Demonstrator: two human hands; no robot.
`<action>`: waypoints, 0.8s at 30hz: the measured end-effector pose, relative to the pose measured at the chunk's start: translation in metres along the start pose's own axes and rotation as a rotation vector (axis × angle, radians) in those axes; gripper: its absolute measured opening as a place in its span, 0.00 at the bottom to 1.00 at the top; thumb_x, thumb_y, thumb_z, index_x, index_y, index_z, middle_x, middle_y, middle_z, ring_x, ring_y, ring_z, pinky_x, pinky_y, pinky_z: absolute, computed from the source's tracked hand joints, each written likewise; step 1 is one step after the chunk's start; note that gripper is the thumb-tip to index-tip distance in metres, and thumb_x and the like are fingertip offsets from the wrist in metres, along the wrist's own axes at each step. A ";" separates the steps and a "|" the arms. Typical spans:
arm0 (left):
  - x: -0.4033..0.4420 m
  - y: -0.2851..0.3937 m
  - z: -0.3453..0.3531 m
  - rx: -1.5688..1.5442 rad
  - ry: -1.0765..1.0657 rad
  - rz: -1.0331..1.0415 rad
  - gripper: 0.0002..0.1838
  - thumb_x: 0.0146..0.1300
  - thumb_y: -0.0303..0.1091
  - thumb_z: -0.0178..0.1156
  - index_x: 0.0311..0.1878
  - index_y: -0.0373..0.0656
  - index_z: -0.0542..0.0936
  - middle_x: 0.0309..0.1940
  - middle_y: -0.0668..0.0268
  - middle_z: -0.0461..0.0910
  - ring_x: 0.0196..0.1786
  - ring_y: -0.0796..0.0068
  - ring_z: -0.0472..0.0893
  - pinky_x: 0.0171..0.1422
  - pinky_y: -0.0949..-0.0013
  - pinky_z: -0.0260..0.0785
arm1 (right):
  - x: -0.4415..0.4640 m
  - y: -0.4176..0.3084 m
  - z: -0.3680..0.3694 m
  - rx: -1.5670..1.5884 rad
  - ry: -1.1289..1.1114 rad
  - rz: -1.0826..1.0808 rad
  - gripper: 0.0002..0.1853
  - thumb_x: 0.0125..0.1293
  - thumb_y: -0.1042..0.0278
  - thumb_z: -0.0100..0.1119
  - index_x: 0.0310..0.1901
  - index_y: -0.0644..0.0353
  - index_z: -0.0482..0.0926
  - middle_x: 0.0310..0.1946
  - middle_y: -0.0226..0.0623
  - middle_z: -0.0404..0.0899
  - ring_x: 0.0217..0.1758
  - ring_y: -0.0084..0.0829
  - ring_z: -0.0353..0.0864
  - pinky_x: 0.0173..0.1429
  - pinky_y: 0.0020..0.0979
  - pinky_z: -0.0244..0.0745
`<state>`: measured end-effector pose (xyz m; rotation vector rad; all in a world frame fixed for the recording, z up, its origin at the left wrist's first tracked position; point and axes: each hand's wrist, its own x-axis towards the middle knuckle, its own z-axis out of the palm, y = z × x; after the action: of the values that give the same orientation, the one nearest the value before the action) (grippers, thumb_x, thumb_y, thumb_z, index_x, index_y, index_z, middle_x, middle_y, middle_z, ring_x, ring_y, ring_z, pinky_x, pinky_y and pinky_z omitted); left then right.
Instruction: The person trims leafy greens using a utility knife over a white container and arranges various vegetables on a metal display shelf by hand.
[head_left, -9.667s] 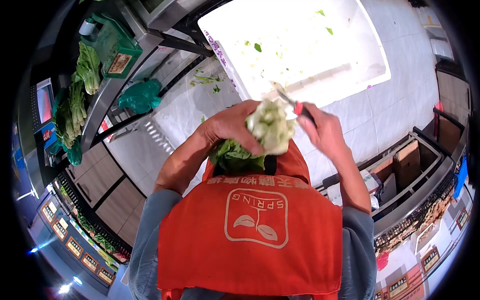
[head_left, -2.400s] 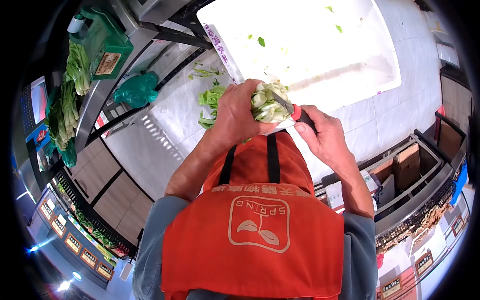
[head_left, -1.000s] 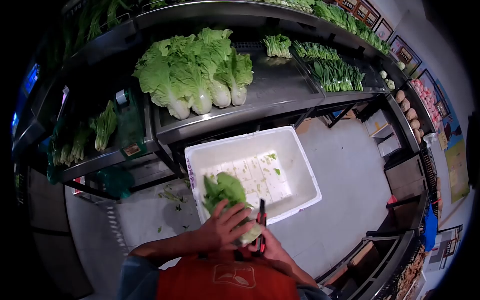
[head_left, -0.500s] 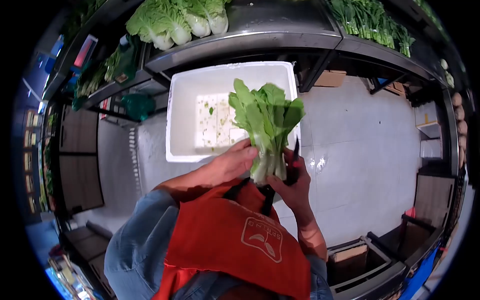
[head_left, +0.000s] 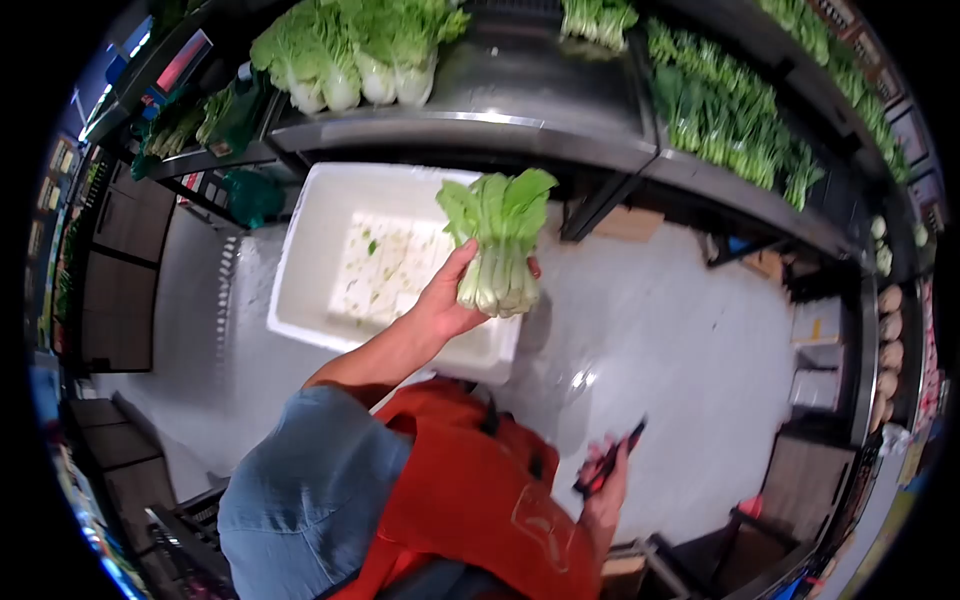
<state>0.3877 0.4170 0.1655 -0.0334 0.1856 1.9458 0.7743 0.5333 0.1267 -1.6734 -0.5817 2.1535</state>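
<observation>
A bundle of leafy greens (head_left: 498, 225) is held upright by my left hand (head_left: 450, 298), its pale stalk ends toward me and its leaves pointing away. The thumb lies on the near side and fingertips show at the right edge. Low on the right, my right hand (head_left: 606, 476) is wrapped round a red and black knife (head_left: 612, 458), apart from the greens. Beneath the greens stands a white foam box (head_left: 300, 250) with small leaf scraps on its bottom.
Behind the box runs a metal shelf (head_left: 470, 125) bearing Chinese cabbages (head_left: 355, 60) and rows of green vegetables (head_left: 725, 120). A green bag (head_left: 252, 196) hangs at the left. Cardboard (head_left: 628, 223) lies under the shelf. Dark crates stand at the lower right.
My right hand has left the greens and moved down and right with the knife. My left hand now holds the bundle alone, a little farther left and tilted less.
</observation>
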 end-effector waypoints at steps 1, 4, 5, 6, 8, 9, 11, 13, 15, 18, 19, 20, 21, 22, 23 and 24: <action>0.017 -0.001 -0.003 -0.001 0.032 0.037 0.38 0.66 0.48 0.66 0.73 0.39 0.65 0.64 0.49 0.75 0.66 0.50 0.76 0.77 0.46 0.63 | 0.009 0.010 -0.034 0.146 0.012 0.049 0.22 0.73 0.37 0.54 0.48 0.49 0.75 0.31 0.32 0.79 0.19 0.24 0.69 0.23 0.26 0.64; 0.069 -0.018 0.019 0.039 0.151 0.138 0.34 0.65 0.42 0.68 0.71 0.41 0.68 0.62 0.54 0.77 0.65 0.50 0.76 0.76 0.44 0.64 | 0.058 0.033 -0.156 0.434 -0.150 0.045 0.18 0.75 0.44 0.49 0.38 0.51 0.72 0.27 0.30 0.73 0.22 0.24 0.68 0.24 0.28 0.64; 0.086 -0.019 0.022 0.103 0.134 0.158 0.34 0.66 0.43 0.67 0.70 0.40 0.69 0.61 0.52 0.78 0.65 0.51 0.77 0.75 0.45 0.65 | 0.071 0.033 -0.175 0.477 -0.062 0.101 0.17 0.76 0.46 0.48 0.38 0.51 0.72 0.26 0.30 0.73 0.22 0.24 0.68 0.25 0.29 0.64; 0.106 -0.027 0.026 0.162 0.127 0.183 0.33 0.66 0.45 0.66 0.69 0.39 0.69 0.60 0.50 0.78 0.64 0.51 0.78 0.74 0.45 0.66 | 0.086 0.020 -0.189 0.521 0.086 0.179 0.17 0.74 0.47 0.49 0.37 0.53 0.71 0.25 0.29 0.72 0.22 0.24 0.67 0.25 0.28 0.63; 0.132 -0.029 0.031 0.249 0.061 0.230 0.32 0.66 0.46 0.66 0.67 0.39 0.71 0.57 0.49 0.80 0.60 0.51 0.80 0.71 0.47 0.70 | 0.124 -0.020 -0.229 0.431 0.218 0.165 0.17 0.73 0.48 0.50 0.35 0.54 0.70 0.24 0.28 0.71 0.22 0.24 0.66 0.25 0.27 0.62; 0.147 -0.036 0.043 0.289 0.065 0.275 0.31 0.65 0.44 0.67 0.66 0.38 0.71 0.57 0.49 0.79 0.60 0.51 0.80 0.70 0.47 0.71 | 0.144 -0.037 -0.254 0.331 0.198 0.101 0.17 0.73 0.48 0.49 0.36 0.54 0.70 0.24 0.27 0.71 0.22 0.24 0.66 0.25 0.28 0.62; 0.164 -0.026 0.049 0.328 0.130 0.381 0.31 0.64 0.41 0.68 0.66 0.37 0.72 0.57 0.50 0.80 0.59 0.51 0.80 0.69 0.47 0.72 | 0.095 -0.087 -0.204 0.275 0.009 0.133 0.26 0.78 0.43 0.39 0.32 0.57 0.72 0.18 0.30 0.67 0.19 0.33 0.63 0.21 0.34 0.59; 0.182 -0.025 0.066 0.409 0.188 0.479 0.27 0.65 0.37 0.68 0.64 0.39 0.73 0.56 0.56 0.81 0.59 0.56 0.81 0.70 0.47 0.72 | 0.094 -0.154 -0.190 0.176 0.049 0.107 0.27 0.78 0.43 0.36 0.28 0.55 0.70 0.17 0.30 0.64 0.18 0.30 0.60 0.21 0.31 0.57; 0.190 -0.016 0.071 0.412 0.264 0.557 0.25 0.65 0.36 0.68 0.63 0.41 0.74 0.56 0.59 0.82 0.58 0.59 0.82 0.69 0.47 0.73 | 0.115 -0.189 -0.187 0.241 -0.058 0.059 0.20 0.78 0.50 0.42 0.35 0.57 0.72 0.20 0.32 0.70 0.18 0.28 0.64 0.21 0.29 0.60; 0.206 -0.003 0.073 0.381 0.368 0.612 0.22 0.65 0.35 0.69 0.60 0.42 0.77 0.54 0.60 0.83 0.56 0.60 0.83 0.67 0.47 0.75 | 0.177 -0.229 -0.192 0.239 -0.157 0.059 0.16 0.76 0.50 0.47 0.37 0.54 0.71 0.24 0.29 0.72 0.22 0.25 0.67 0.23 0.29 0.63; 0.213 0.004 0.074 0.376 0.408 0.628 0.21 0.65 0.35 0.69 0.59 0.42 0.78 0.53 0.60 0.83 0.55 0.60 0.83 0.66 0.47 0.75 | 0.198 -0.239 -0.186 0.227 -0.178 0.071 0.16 0.75 0.48 0.48 0.37 0.52 0.70 0.25 0.28 0.71 0.23 0.24 0.68 0.25 0.29 0.63; 0.223 0.016 0.067 0.376 0.392 0.648 0.23 0.64 0.34 0.69 0.61 0.43 0.76 0.54 0.59 0.82 0.55 0.58 0.83 0.63 0.44 0.77 | 0.216 -0.249 -0.182 0.170 -0.157 0.088 0.15 0.76 0.50 0.48 0.37 0.50 0.71 0.26 0.28 0.72 0.24 0.24 0.68 0.24 0.29 0.62; 0.235 0.030 0.062 0.397 0.392 0.659 0.23 0.65 0.35 0.69 0.60 0.42 0.76 0.54 0.59 0.82 0.55 0.57 0.83 0.62 0.45 0.78 | 0.226 -0.260 -0.165 0.144 -0.148 0.118 0.12 0.76 0.52 0.48 0.41 0.51 0.72 0.28 0.30 0.74 0.24 0.25 0.69 0.25 0.30 0.65; 0.247 0.039 0.062 0.378 0.427 0.679 0.22 0.65 0.35 0.69 0.60 0.41 0.76 0.53 0.59 0.82 0.55 0.57 0.83 0.62 0.46 0.78 | 0.233 -0.270 -0.150 0.110 -0.171 0.143 0.13 0.75 0.51 0.49 0.39 0.51 0.73 0.27 0.29 0.73 0.24 0.25 0.69 0.25 0.30 0.65; 0.260 0.050 0.061 0.356 0.463 0.701 0.22 0.65 0.36 0.69 0.60 0.41 0.76 0.53 0.59 0.82 0.54 0.58 0.84 0.61 0.46 0.79 | 0.241 -0.283 -0.134 0.073 -0.194 0.167 0.14 0.75 0.50 0.51 0.38 0.51 0.73 0.26 0.28 0.73 0.24 0.25 0.69 0.26 0.30 0.64; 0.275 0.064 0.055 0.380 0.454 0.717 0.22 0.65 0.35 0.68 0.59 0.40 0.76 0.51 0.59 0.83 0.53 0.58 0.84 0.60 0.47 0.79 | 0.243 -0.293 -0.118 0.059 -0.179 0.190 0.14 0.74 0.51 0.52 0.38 0.51 0.74 0.27 0.28 0.73 0.24 0.25 0.69 0.28 0.30 0.66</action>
<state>0.2292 0.6552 0.1965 -0.1778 0.9744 2.5541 0.8371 0.9196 0.0528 -1.5717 -0.4155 2.4485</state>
